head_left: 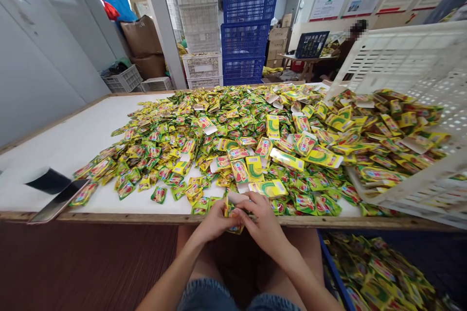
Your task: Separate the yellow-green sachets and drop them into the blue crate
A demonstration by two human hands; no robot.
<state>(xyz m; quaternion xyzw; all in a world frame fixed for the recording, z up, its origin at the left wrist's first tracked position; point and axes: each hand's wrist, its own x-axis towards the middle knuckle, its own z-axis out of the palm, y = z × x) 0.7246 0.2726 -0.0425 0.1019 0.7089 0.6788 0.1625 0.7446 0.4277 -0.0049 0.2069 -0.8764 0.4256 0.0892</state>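
Both hands meet at the front edge of the white table, around one small yellow and green carton [231,210] with a raised white flap. My left hand [216,218] grips the carton's left side. The fingers of my right hand [260,216] are closed at its right side and top; whatever is between them is partly hidden. Just beyond the hands, several flat yellow cartons [268,188] lie among a broad heap of small green and yellow sachets [233,121]. Some of the cartons have white flaps standing out.
On the right a tilted white crate [404,53] holds many cartons. Below it a blue crate [333,267] holds more packets. A phone [60,200] and a dark curved object [49,181] lie at the left. Behind stand stacked blue crates [244,39] and white crates [199,24]; a person [345,51] sits far back.
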